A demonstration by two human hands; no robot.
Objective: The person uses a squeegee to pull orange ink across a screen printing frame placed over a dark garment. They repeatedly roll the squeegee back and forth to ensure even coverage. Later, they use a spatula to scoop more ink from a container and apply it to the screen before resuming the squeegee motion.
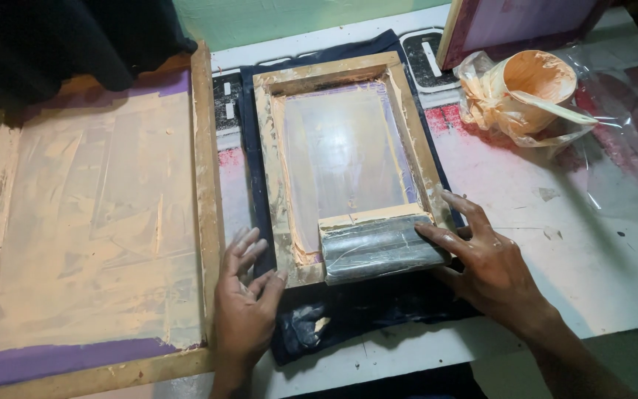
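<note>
A small wooden screen-printing frame lies on a dark navy cloth at the table's middle. Its mesh is smeared with pale peach ink. A squeegee with a grey blade rests across the frame's near end. My right hand lies on the frame's near right corner, its fingers touching the squeegee's right end. My left hand presses flat on the frame's near left corner, fingers spread, holding nothing.
A large wooden screen coated in peach ink lies at the left. A tub of peach ink in a crumpled plastic bag stands at the back right, behind it another frame. Clear plastic sheet covers the stained white table.
</note>
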